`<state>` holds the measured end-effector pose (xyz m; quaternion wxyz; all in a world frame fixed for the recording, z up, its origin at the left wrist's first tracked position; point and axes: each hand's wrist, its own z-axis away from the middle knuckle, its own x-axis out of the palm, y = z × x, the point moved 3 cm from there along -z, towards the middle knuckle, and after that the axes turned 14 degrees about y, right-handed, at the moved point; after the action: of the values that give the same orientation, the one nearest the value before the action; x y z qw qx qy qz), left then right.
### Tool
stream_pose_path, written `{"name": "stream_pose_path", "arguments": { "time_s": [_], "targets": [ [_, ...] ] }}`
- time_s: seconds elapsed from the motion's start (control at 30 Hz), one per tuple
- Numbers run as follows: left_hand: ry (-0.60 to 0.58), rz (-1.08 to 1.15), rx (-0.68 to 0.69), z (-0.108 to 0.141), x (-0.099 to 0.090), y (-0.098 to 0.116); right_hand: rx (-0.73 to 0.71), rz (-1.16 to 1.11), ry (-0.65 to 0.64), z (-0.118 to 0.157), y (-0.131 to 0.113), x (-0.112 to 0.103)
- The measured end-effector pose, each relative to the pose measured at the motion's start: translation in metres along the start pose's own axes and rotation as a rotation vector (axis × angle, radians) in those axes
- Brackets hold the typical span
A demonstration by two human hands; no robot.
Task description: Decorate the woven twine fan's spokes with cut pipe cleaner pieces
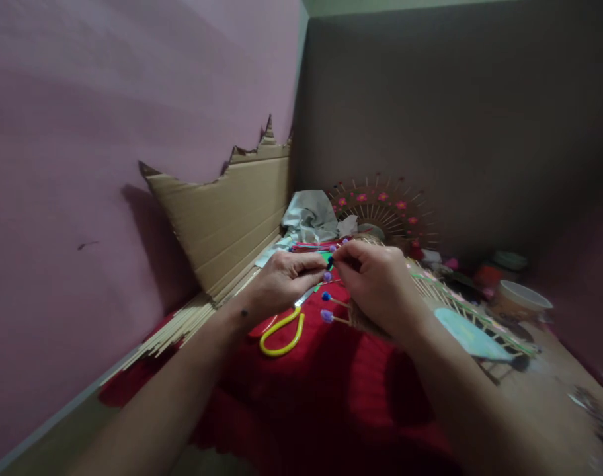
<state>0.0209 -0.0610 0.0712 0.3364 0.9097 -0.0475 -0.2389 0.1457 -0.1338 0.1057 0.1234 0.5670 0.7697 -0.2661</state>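
Note:
Close together at the centre, both hands work at a small dark blue piece (330,262). My left hand (289,274) has its fingers pressed together beside the piece; what they hold is too small to tell. The thumb and forefinger of my right hand (371,274) pinch the dark blue piece. Under my right hand, sticks stick out to the left, tipped with a blue pompom (326,297) and a purple pompom (326,317). Another purple pompom (327,276) is just below my left fingertips. Yellow-handled scissors (281,337) lie on red cloth (301,390) below my left hand.
Brown cardboard (227,211) leans on the pink wall at left, with thin wooden sticks (167,330) below. Behind the hands are a crumpled grey sheet (310,215) and a fan-shaped stick piece with pink flowers (381,211). At right are a light blue shape (470,336) and a tub (523,297).

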Motion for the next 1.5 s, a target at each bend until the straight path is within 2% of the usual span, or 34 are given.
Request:
{"name": "stream_pose_path", "arguments": {
  "time_s": [0.13, 0.27, 0.47, 0.6, 0.8, 0.9, 1.13, 1.27, 1.33, 1.43, 1.47, 1.5],
  "targets": [
    [-0.049, -0.14, 0.105, -0.005, -0.01, 0.004, 0.004, -0.027, -0.019, -0.001, 0.0, -0.002],
    [-0.104, -0.215, 0.174, -0.008, -0.017, 0.003, 0.006, -0.046, 0.018, -0.001, 0.0, -0.004],
    [-0.115, -0.259, 0.24, -0.007, -0.01, -0.007, 0.002, -0.008, 0.02, 0.0, 0.0, -0.002],
    [-0.111, -0.255, 0.284, -0.005, -0.007, -0.007, 0.004, -0.019, 0.039, -0.001, 0.002, -0.003],
    [-0.041, -0.104, 0.132, -0.003, -0.01, -0.001, -0.019, -0.028, 0.045, -0.001, 0.001, -0.004],
    [-0.025, -0.089, 0.12, -0.001, -0.01, 0.004, -0.036, -0.017, 0.047, 0.001, 0.0, -0.003],
    [-0.044, -0.187, 0.318, -0.007, -0.012, 0.008, -0.098, -0.002, 0.092, 0.003, 0.001, 0.0],
    [-0.08, -0.376, 0.458, -0.016, -0.023, 0.01, -0.082, -0.024, 0.136, 0.0, 0.004, 0.0],
    [0.022, -0.523, 0.535, -0.014, -0.031, 0.013, -0.082, -0.021, 0.157, -0.001, 0.005, 0.0],
    [0.441, -0.641, 0.629, 0.009, -0.043, 0.017, -0.091, -0.004, 0.194, -0.002, 0.007, -0.001],
    [0.544, -0.62, 0.646, 0.02, -0.043, 0.015, -0.093, 0.003, 0.207, -0.002, 0.007, -0.001],
    [0.573, -0.573, 0.656, 0.03, -0.041, 0.011, -0.096, 0.01, 0.218, -0.002, 0.008, -0.001]
  ]
}}
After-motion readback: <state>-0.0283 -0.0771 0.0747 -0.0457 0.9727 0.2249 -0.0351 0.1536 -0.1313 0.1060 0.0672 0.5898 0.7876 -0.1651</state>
